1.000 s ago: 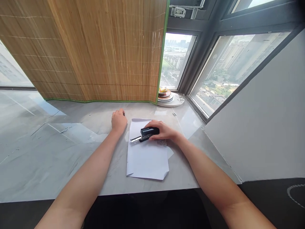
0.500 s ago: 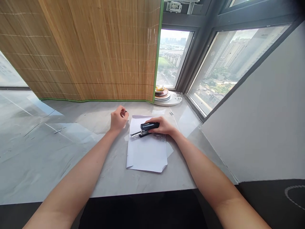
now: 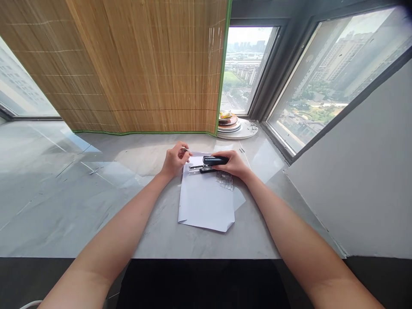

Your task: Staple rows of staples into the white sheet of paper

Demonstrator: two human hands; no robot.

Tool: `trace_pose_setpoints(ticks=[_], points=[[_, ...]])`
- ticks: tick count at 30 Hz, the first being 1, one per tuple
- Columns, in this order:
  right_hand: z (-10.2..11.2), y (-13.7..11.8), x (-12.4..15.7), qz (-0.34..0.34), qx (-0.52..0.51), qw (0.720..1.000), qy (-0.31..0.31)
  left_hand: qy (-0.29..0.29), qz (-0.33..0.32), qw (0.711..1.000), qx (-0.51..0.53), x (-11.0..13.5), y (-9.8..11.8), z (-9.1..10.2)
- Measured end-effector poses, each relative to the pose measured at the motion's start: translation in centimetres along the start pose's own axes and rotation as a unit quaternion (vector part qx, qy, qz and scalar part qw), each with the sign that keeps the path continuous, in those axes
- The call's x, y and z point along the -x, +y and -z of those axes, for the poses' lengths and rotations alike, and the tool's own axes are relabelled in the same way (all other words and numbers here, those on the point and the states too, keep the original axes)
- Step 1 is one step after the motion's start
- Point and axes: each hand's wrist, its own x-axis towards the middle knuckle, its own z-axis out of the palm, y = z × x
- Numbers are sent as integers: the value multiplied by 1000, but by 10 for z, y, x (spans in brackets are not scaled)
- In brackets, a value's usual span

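Observation:
A white sheet of paper [image 3: 206, 201] lies on the pale marble sill [image 3: 96, 189], one near corner folded. A black stapler [image 3: 212, 163] rests on its far edge with its metal tray slid out to the left. My right hand [image 3: 233, 165] is closed round the stapler's body. My left hand [image 3: 174, 159] hovers just left of the tray, fingers pinched on a thin silvery strip, probably staples. More staple strips [image 3: 225, 179] lie on the paper below my right hand.
A bamboo blind [image 3: 135, 68] with green edging hangs behind the sill. A stack of plates [image 3: 230, 124] on a round white base sits in the window corner. A grey wall panel [image 3: 360, 171] slopes along the right. The sill's near edge drops to a dark floor.
My left hand has lifted off the sill and moved right to the stapler's open tray, now pinching a small silvery strip. My right hand has stayed on the stapler. The camera tilted slightly.

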Motion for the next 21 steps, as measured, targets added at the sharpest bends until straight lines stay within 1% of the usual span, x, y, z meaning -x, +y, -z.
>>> trace_pose_setpoints(ticks=[4, 9, 11, 14, 21], points=[[0, 0, -1, -10, 9, 1000, 23, -10, -42, 998, -48, -1, -4, 1], [0, -2, -1, -18, 8, 999, 34, -48, -94, 990, -98, -4, -10, 0], [-1, -2, -1, -19, 8, 999, 35, -53, -102, 988, -101, -4, -10, 0], [-1, -2, -1, -15, 6, 999, 35, -63, -88, 992, -69, -4, -9, -1], [-1, -3, -1, -13, 14, 999, 32, -119, -31, 992, 40, -3, -7, 1]])
